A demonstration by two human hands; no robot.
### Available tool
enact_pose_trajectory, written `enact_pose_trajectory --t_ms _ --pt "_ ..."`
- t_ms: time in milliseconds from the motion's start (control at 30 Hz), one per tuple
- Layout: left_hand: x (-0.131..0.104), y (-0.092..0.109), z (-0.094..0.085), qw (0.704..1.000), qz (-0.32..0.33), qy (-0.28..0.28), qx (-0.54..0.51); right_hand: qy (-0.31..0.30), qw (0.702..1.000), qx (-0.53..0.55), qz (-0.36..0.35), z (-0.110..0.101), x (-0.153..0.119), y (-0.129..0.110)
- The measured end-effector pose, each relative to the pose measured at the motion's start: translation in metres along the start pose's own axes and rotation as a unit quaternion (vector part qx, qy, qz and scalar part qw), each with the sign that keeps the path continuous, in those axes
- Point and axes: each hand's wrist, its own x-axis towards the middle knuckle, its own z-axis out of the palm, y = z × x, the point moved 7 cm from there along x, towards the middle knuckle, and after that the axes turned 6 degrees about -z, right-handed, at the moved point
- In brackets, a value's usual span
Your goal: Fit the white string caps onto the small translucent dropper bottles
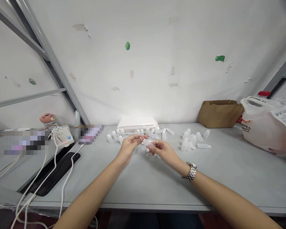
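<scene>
Over the middle of the grey table, a small translucent squeeze bottle (147,142) is held between my two hands. My left hand (130,146) has its thumb and fingers closed at the bottle's left end. From the other side, my right hand (163,150) grips it with thumb and fingers, partly covering it. Small clear plastic ring pieces (149,155) lie on the table just under my right fingers. Behind my hands stand several bottles with caps (114,135). To the right, a loose group of more bottles (188,142) includes one lying on its side (203,146).
A white stack of sheets or trays (138,122) sits against the wall. At right are a brown paper bag (219,113) and a white plastic bag (264,127). White cables (72,165), a black case (58,173) and a power strip (64,136) occupy the left.
</scene>
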Motion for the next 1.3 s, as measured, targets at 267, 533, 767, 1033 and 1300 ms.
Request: enact_pose_trajectory --t_ms 267,533,767,1033,1300 --pt "0.000 0.004 0.003 1.000 -0.009 -0.025 -0.003 -0.121 0.974 0.169 0.086 0.015 -0.004 0.009" --pt "0.000 0.000 -0.003 0.999 0.006 0.036 -0.010 -0.003 1.000 -0.012 0.007 0.001 0.000 -0.002" --pt "-0.001 0.001 0.001 1.000 0.000 0.008 -0.007 -0.059 0.992 0.098 0.051 0.009 -0.002 0.006" --pt "-0.002 0.006 0.000 1.000 -0.008 0.006 0.019 -0.135 0.964 0.202 0.112 0.024 -0.009 0.010" --pt "0.001 0.000 0.001 0.993 -0.013 0.014 0.119 0.031 0.999 0.015 0.022 -0.006 0.002 -0.002"
